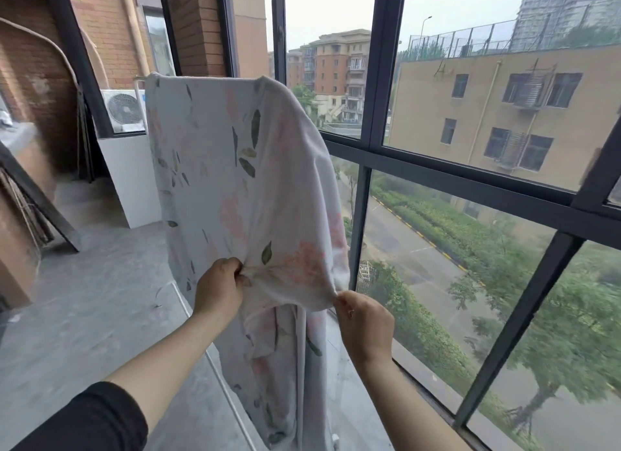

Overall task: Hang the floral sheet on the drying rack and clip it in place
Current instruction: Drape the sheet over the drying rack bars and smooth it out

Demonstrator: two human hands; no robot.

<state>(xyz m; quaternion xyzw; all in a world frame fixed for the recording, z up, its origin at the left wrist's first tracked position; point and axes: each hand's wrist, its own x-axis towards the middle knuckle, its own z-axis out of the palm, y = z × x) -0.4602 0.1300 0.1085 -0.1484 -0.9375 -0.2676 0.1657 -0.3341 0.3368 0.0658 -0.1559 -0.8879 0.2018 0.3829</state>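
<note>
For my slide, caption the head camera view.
Left hand and right hand pinch the floral sheet draped over the drying rack.

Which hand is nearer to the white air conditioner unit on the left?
Left. The left hand pinches the floral sheet below and right of the air conditioner unit; the right hand pinches the sheet's edge farther right.

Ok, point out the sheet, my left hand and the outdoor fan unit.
sheet (215, 168): head view, printed middle panel.
left hand (218, 287): head view, back of the hand.
fan unit (125, 109): head view, round grille.
</note>
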